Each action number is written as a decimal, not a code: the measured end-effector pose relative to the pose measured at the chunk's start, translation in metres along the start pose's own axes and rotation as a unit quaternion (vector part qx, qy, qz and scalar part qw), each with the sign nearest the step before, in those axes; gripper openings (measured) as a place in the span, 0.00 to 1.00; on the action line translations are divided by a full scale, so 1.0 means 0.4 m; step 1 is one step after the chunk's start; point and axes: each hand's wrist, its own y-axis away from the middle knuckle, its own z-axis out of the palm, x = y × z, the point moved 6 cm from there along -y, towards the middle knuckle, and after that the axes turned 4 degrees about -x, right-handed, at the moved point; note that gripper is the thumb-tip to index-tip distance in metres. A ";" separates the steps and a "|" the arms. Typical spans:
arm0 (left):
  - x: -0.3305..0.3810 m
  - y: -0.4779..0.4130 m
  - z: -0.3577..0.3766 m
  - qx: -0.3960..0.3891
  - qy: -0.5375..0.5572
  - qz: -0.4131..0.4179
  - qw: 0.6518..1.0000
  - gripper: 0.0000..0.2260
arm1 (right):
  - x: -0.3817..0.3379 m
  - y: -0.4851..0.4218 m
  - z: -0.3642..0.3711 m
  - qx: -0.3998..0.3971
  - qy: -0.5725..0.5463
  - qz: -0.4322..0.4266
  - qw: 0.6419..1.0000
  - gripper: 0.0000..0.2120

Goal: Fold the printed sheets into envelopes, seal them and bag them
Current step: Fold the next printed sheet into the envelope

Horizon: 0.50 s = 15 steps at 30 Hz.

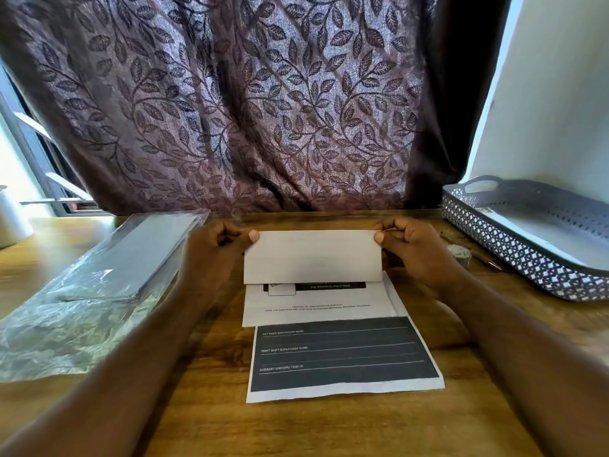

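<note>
A white printed sheet (pixel 314 258) lies in the middle of the wooden table (pixel 211 423), its far part folded over toward me so the blank back faces up. My left hand (pixel 214 245) pinches the fold's upper left corner and my right hand (pixel 412 245) pinches its upper right corner. Upside-down print shows on the flat part below the flap. Under it lies a second sheet with a dark form block (pixel 342 354), nearer to me.
A clear plastic bag holding grey envelopes (pixel 108 272) lies at the left. A grey perforated basket (pixel 514 249) stands at the right, with a small tape roll (pixel 459 253) beside it. A white cylinder (pixel 10 219) stands far left. A leaf-patterned curtain (pixel 247 103) hangs behind.
</note>
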 end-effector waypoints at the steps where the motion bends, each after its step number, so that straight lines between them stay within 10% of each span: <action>1: -0.005 0.000 0.004 -0.004 0.017 -0.009 1.000 0.05 | 0.001 0.001 -0.001 0.004 -0.009 0.005 1.000 0.04; 8: -0.031 0.054 0.107 -0.229 0.252 -0.159 0.927 0.20 | -0.008 0.002 -0.005 0.030 -0.037 0.011 0.999 0.04; 15: -0.030 0.045 0.087 -0.175 0.330 -0.197 0.907 0.14 | -0.010 0.005 0.002 -0.001 -0.127 0.022 0.992 0.12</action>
